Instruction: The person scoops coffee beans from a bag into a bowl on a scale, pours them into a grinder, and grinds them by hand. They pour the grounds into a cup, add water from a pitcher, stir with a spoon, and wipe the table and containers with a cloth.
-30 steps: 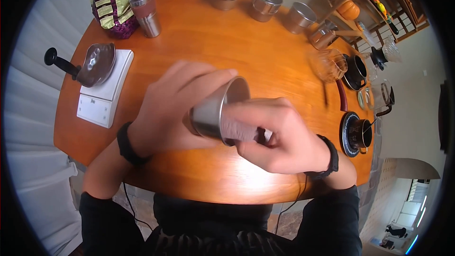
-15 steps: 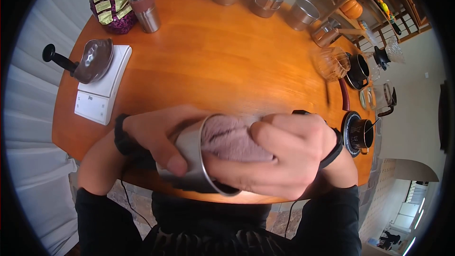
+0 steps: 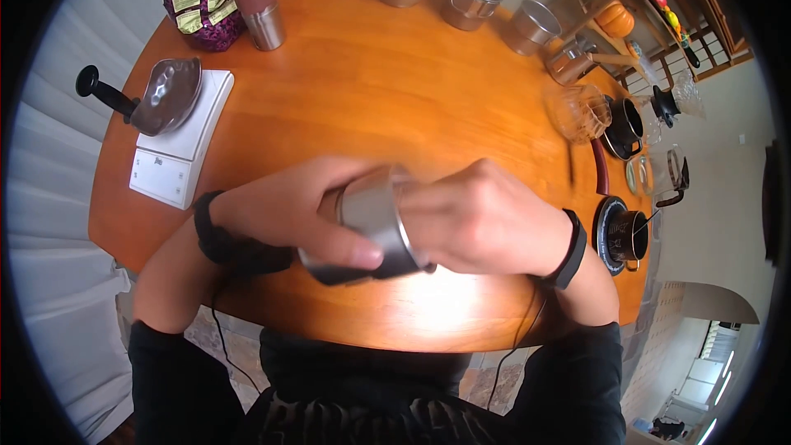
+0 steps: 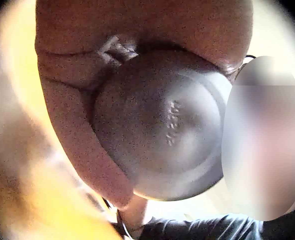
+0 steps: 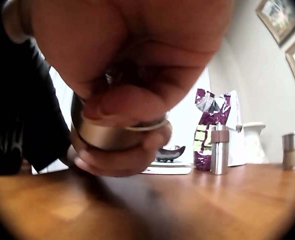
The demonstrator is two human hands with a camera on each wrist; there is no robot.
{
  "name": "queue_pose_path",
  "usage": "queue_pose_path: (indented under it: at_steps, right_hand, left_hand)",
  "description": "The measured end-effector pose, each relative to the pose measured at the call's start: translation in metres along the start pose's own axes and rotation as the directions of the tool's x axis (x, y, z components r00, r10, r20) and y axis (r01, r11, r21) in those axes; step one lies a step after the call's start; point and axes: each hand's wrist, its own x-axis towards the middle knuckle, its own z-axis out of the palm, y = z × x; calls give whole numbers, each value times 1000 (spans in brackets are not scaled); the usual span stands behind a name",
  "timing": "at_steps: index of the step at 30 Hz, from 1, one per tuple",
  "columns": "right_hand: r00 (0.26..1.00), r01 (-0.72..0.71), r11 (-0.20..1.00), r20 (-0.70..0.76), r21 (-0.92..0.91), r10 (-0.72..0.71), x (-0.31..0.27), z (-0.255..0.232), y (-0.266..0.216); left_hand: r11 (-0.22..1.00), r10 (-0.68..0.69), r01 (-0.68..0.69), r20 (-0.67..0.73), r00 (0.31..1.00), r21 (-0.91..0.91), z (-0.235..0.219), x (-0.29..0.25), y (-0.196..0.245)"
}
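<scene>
Over the near side of the table, my left hand [image 3: 288, 206] grips a stainless steel cup [image 3: 371, 214], fingers wrapped round its side. The cup lies tipped, mouth toward the right; its round base [image 4: 157, 130] with embossed marks faces the left wrist camera. My right hand [image 3: 486, 227] has its curled fingers inside the mouth. A greyish-mauve cloth, seen in that hand in the earlier frames, is now hidden by the fingers and cup wall. In the right wrist view, the right fingers bend over the cup's rim [image 5: 147, 125].
A white scale [image 3: 165, 177] bearing a brown dish [image 3: 169, 99] lies left. Behind it stand a hand grinder [image 3: 262, 12] and purple bag [image 3: 202, 12]. Several steel cups, one a steel cup [image 3: 474, 0], line the back; a glass server [image 3: 581, 111] and black mug [image 3: 628, 235] stand right.
The cup came nearer my body, then moved slightly away and right. It turned, so its mouth no longer faces the head camera. The cloth, visible before, has gone out of sight.
</scene>
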Motion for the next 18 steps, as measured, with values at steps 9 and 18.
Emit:
queue_pose_path:
  at_steps: [9,18]
  right_hand:
    - [676,-514,44,373,857,636,-1,-29,18]
    - [526,-156,417,-282,896,803,-4,-38,22]
  left_hand:
    - [421,622,-94,-212,753,902,7,0,-1]
    - [788,580,-263,-529,620,556,-12,7,-8]
